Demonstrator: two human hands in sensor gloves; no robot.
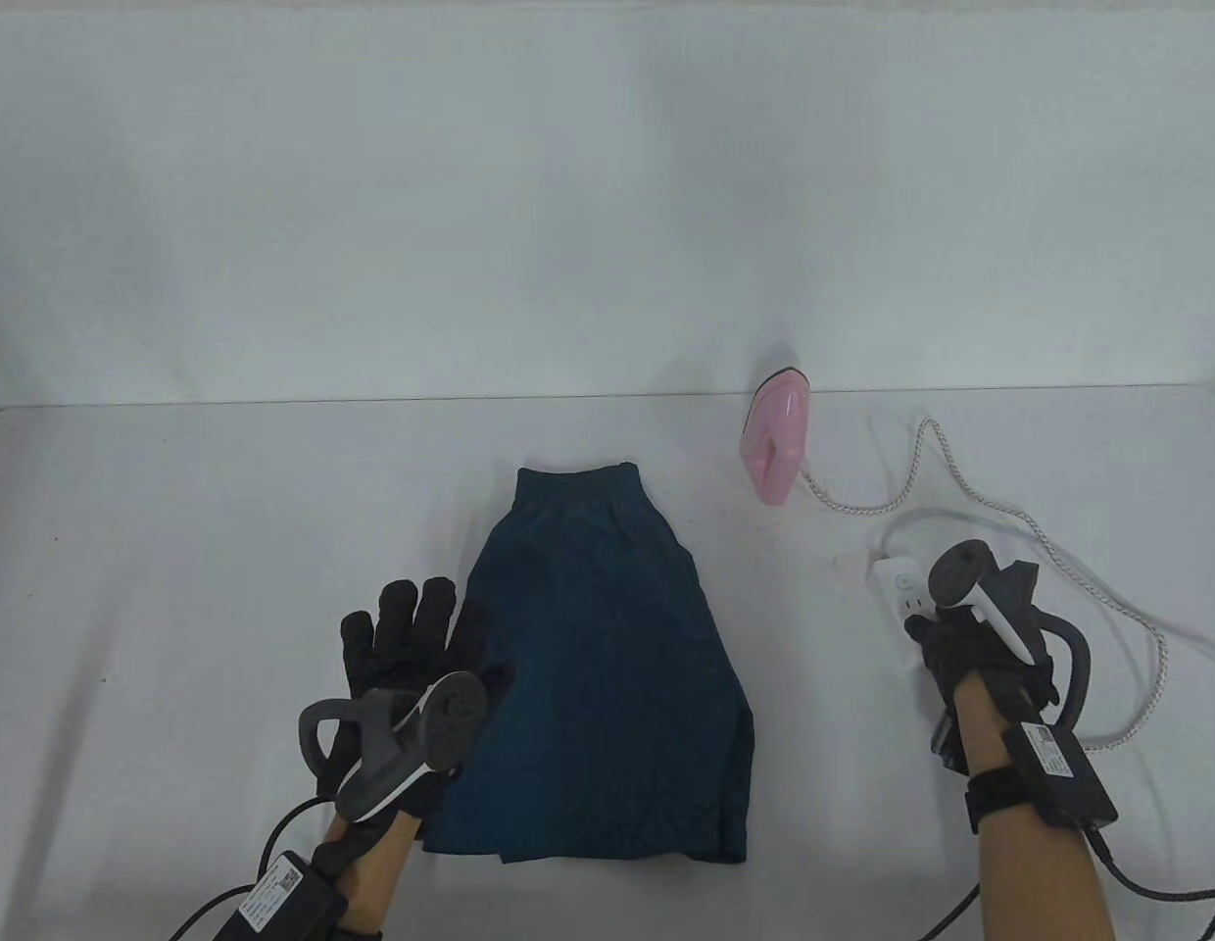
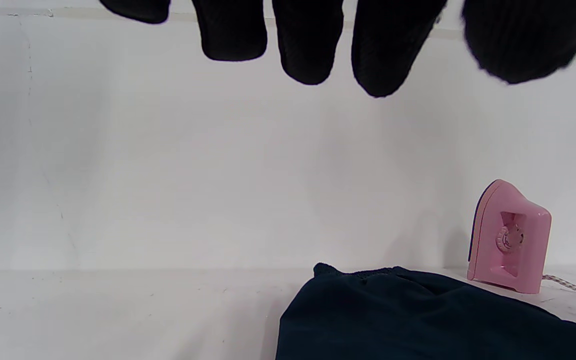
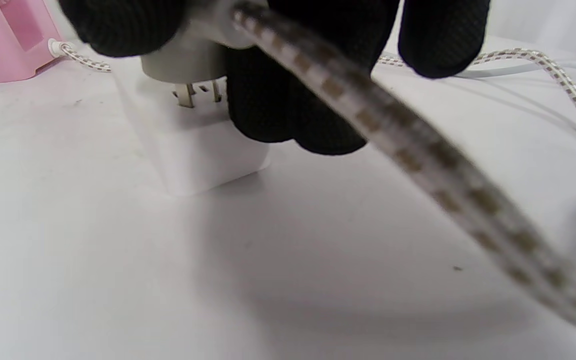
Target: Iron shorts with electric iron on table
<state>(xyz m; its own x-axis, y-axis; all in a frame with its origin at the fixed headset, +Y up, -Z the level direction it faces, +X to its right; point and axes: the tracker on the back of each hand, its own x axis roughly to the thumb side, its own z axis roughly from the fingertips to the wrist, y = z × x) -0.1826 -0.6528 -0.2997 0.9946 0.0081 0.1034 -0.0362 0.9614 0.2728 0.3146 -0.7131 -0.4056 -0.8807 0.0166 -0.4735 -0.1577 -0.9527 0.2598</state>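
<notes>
Dark teal shorts [image 1: 607,667] lie flat in the middle of the table, waistband at the far end. A pink electric iron [image 1: 776,441] stands upright beyond their right side, its braided cord [image 1: 960,490] looping to the right. My left hand [image 1: 412,637] is open with fingers spread, flat at the shorts' left edge. In the left wrist view its fingertips [image 2: 308,60] hang free above the shorts [image 2: 418,320] and the iron [image 2: 510,240]. My right hand [image 1: 950,642] grips the iron's plug [image 3: 188,65], its prongs partly showing above the white power strip [image 3: 193,145].
The power strip [image 1: 897,588] lies right of the shorts with its own white cable curving behind it. The braided cord [image 3: 418,165] runs close past the right wrist camera. A white wall stands behind the table's far edge [image 1: 372,402].
</notes>
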